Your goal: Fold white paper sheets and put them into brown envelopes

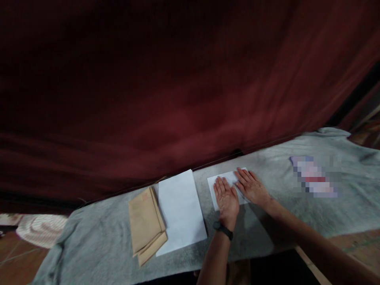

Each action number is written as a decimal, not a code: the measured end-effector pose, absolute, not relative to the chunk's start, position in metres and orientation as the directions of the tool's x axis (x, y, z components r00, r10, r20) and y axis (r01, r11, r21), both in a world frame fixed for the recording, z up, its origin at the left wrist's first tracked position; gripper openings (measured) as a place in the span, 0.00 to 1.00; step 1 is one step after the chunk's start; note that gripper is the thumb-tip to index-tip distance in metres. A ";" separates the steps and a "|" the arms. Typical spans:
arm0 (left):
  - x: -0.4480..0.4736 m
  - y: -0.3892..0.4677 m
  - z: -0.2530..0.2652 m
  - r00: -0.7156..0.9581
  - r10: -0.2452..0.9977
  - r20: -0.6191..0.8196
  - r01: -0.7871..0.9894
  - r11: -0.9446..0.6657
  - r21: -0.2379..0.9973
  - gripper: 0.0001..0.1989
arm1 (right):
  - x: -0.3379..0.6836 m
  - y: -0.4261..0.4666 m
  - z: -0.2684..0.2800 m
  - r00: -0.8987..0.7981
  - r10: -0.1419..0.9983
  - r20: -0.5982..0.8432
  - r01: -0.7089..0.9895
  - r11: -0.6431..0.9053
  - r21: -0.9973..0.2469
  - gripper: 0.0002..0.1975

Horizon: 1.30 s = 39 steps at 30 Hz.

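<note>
A small white sheet of paper (pixel 213 185), perhaps folded, lies on the grey cloth under both my hands. My left hand (pixel 227 199), with a black watch (pixel 222 230) at its wrist, rests flat on the sheet's left and middle part. Flat across its right edge lies my right hand (pixel 252 188), fingers stretched toward the far side. Both hands hide much of the sheet. Left of them is a stack of larger white paper (pixel 180 213). Brown envelopes (pixel 146 221) overlap that stack's left edge.
A grey cloth (pixel 97 237) covers the long table. Behind it hangs a dark red curtain (pixel 190 99). A pixelated purple-and-pink item (pixel 314 178) lies to the right. A striped cloth (pixel 43 229) shows beyond the table's left end.
</note>
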State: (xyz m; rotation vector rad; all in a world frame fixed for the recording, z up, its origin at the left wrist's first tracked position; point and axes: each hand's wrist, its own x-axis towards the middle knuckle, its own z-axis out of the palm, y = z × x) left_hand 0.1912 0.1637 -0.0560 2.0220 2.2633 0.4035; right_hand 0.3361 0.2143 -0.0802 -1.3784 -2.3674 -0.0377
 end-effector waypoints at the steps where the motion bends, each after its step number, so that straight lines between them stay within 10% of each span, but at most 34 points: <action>1: 0.195 0.169 -0.056 -0.094 0.990 0.109 0.965 0.064 0.256 0.29 | 0.336 0.214 -0.080 -0.435 0.826 0.357 0.839 0.516 -0.172 0.26; 39: 0.158 0.160 -0.062 -0.249 0.944 0.218 0.968 0.233 0.095 0.31 | 0.346 0.193 -0.089 -0.349 0.832 0.432 0.894 0.433 -0.113 0.28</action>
